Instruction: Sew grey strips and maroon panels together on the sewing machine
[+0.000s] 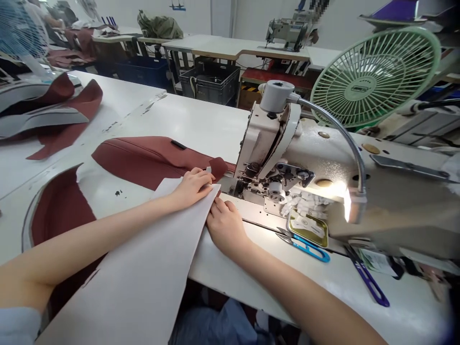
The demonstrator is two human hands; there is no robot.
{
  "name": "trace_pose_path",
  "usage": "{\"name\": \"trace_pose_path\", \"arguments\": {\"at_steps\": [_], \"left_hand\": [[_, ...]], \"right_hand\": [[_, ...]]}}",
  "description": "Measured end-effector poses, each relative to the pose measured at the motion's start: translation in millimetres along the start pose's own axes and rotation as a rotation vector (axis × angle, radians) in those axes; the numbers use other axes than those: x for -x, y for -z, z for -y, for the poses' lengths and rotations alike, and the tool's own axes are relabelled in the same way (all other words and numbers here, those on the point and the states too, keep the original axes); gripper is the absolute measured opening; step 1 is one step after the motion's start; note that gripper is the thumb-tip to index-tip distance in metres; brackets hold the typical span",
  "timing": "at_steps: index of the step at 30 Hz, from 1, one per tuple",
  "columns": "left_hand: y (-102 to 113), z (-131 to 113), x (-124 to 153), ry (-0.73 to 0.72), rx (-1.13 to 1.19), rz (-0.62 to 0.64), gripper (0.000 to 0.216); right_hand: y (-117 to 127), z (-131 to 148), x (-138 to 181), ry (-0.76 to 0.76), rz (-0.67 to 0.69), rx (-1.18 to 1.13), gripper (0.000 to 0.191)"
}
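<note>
A long piece of white-backed maroon material [154,268] runs from the lower left up to the sewing machine [273,143]. My left hand [194,187] lies on its far end, the fingers bent and pressed together near a small white tab. At the right edge of the same piece, my right hand [226,220] has its fingers closed on the material. Beyond my left hand, a stitched maroon panel [143,158] with a small black strip reaches toward the needle area. The needle itself is too small to make out.
Blue thread snips [309,248] lie beside a small metal tray [316,230], with purple snips [370,280] farther right. A lit lamp [355,206] hangs over them. More maroon pieces [61,206] lie at left. A green fan [377,76] stands behind the machine.
</note>
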State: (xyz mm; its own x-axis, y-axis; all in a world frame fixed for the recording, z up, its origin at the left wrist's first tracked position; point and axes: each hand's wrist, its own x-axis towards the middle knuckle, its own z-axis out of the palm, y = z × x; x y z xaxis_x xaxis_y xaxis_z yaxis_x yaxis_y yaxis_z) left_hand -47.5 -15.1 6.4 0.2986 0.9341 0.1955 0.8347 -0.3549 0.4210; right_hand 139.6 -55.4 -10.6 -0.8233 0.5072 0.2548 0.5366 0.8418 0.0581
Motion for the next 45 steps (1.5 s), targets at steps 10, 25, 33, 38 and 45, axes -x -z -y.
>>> {"name": "trace_pose_path", "arguments": {"at_steps": [10,25,33,38,45], "left_hand": [[-24.7,-16.3,-24.8,-0.136,0.145,-0.056,0.022],[-25.9,-23.9,-11.5,-0.233,-0.020,-0.053,0.023],[-33.3,-32.0,-26.7,-0.228,-0.076,-0.054,0.024],[-37.1,-34.3,-27.8,-0.235,-0.080,-0.062,0.024],[-38.9,-38.3,-26.3,-0.233,-0.097,-0.082,0.023]], "right_hand": [[7.4,-25.3,23.0,0.023,0.031,0.137,0.019],[9.6,-18.5,32.8,-0.025,0.060,-0.001,0.021],[10.6,-40.0,39.9,-0.031,0.059,0.014,0.024],[8.0,-42.4,45.4,-0.039,0.010,0.009,0.023],[13.5,-39.1,45.4,-0.056,0.032,-0.018,0.025]]}}
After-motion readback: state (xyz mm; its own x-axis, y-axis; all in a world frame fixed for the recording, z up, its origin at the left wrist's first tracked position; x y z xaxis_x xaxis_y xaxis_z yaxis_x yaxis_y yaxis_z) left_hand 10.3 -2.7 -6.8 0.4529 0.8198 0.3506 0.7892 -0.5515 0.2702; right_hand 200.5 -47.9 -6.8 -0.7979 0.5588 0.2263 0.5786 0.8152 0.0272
